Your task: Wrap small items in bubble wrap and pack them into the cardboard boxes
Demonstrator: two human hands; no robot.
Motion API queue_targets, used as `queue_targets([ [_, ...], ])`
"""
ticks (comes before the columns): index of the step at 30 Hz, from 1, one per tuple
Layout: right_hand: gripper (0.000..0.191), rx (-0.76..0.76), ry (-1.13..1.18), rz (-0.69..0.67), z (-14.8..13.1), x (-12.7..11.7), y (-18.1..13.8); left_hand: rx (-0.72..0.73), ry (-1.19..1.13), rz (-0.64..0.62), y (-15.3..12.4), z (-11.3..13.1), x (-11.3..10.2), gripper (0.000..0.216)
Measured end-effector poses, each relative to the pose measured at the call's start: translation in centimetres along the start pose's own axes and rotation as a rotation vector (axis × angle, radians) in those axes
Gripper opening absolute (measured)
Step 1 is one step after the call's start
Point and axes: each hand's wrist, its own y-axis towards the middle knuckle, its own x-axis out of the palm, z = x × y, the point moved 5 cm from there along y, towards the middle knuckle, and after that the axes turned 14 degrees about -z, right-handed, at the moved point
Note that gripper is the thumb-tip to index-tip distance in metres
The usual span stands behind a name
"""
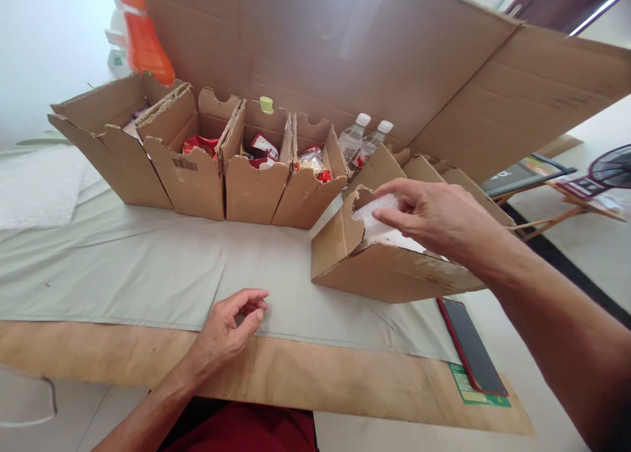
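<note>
My right hand (434, 212) hovers over the mouth of a cardboard box (394, 274) on the right. Its thumb and forefinger are apart, close to the white bubble wrap (372, 219) inside; the other fingers are partly hidden. Whether a fingertip touches the wrap cannot be made out. My left hand (234, 320) rests near the front edge of the grey-green cloth (162, 261), loosely curled, a gap between thumb and fingers, holding nothing.
Several cardboard bins (197, 196) with packets in them line the back. Behind stand two clear bottles (352, 140), an orange bottle (145, 41) and a tall cardboard panel (305, 51). A red-cased phone (473, 347) lies at the front right. Bubble wrap sheets (39, 182) lie left.
</note>
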Motion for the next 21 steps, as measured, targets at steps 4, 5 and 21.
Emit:
queue_targets([
  [4,0.026,-0.022,0.186,-0.22,-0.6,1.3,0.6,0.057,0.056,0.011,-0.2,0.4,0.0,0.028],
  [5,0.028,-0.035,0.27,-0.268,-0.4,1.6,0.6,0.071,0.067,0.009,-0.2,0.5,0.1,0.027],
  [21,0.022,-0.174,-0.279,-0.273,-1.8,3.6,4.1,0.132,0.171,-0.015,-0.4,0.5,0.8,0.026],
])
